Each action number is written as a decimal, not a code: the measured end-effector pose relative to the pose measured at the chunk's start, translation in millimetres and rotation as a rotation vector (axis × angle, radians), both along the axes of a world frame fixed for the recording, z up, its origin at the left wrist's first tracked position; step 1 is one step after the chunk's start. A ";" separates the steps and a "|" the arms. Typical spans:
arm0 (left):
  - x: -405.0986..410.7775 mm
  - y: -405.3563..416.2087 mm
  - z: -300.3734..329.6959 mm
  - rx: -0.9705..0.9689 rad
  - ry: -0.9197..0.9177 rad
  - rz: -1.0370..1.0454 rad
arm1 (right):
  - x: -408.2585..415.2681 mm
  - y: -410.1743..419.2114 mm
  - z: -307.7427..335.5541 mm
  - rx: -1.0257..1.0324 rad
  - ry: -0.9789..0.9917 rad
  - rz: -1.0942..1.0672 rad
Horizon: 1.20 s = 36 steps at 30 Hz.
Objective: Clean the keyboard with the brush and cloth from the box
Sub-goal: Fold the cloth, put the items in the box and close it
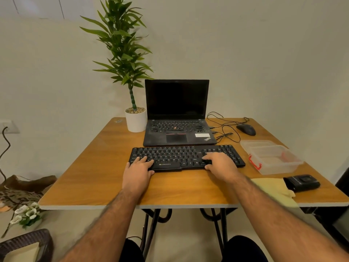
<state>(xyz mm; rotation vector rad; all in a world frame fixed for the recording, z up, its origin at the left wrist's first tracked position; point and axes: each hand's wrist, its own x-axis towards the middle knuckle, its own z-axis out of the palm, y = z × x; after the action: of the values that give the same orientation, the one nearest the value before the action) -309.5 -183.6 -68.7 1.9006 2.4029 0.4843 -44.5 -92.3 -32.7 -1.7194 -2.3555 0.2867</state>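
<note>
A black keyboard [181, 156] lies across the middle of the wooden table [90, 167], just in front of a laptop. My left hand [137, 173] rests flat on its left end, fingers spread over the keys and thumb at the front edge. My right hand [221, 165] lies the same way on the right part, near the arrow keys. A clear plastic box [294, 164] with red latches stands open to the right, its lid [258, 143] behind it. A yellow cloth [272, 188] lies near the front right edge, partly under my right forearm. No brush is recognisable.
An open black laptop [177, 114] stands behind the keyboard, beside a potted plant [136, 121]. A black mouse [246, 129] and loose cables [224, 129] lie at the back right. A small black case-like object [302, 182] sits beside the cloth.
</note>
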 end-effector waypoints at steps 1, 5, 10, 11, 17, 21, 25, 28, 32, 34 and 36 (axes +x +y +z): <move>-1.6 2.5 -0.7 0.002 -0.002 0.001 | -1.5 2.3 -0.8 0.001 0.004 -0.001; -7.6 10.1 -3.1 0.004 -0.008 0.011 | -6.5 10.2 -2.9 0.019 0.010 0.001; -10.2 14.8 -5.2 0.027 0.006 0.010 | -9.2 15.7 -4.1 0.027 0.010 -0.002; -11.1 16.1 -5.8 0.027 0.007 0.010 | -9.7 16.4 -4.7 0.030 0.009 -0.001; -14.3 21.5 -7.9 0.026 -0.012 0.009 | -7.3 19.4 -3.6 0.049 0.027 -0.024; -12.2 20.6 -9.0 0.022 -0.006 0.010 | 1.0 22.6 0.2 0.033 0.046 -0.044; -12.0 20.7 -9.4 0.036 0.025 0.013 | 9.1 24.3 0.8 0.032 0.054 -0.064; -12.9 21.9 -10.4 0.044 0.010 0.025 | 9.8 25.2 0.3 0.033 0.062 -0.068; -10.5 22.3 -13.8 0.059 0.025 0.041 | 5.9 26.6 3.1 0.032 0.047 -0.059; -9.3 22.1 -14.9 0.060 0.034 0.048 | 5.4 27.4 3.3 0.026 0.040 -0.061; -7.9 22.1 -14.7 0.058 0.042 0.052 | 5.5 27.3 3.5 0.014 0.045 -0.069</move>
<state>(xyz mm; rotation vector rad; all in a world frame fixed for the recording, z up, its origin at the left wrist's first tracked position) -317.4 -161.4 -83.4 1.8938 2.4964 0.5280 -39.0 -65.0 -29.3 -1.7641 -2.2564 0.2944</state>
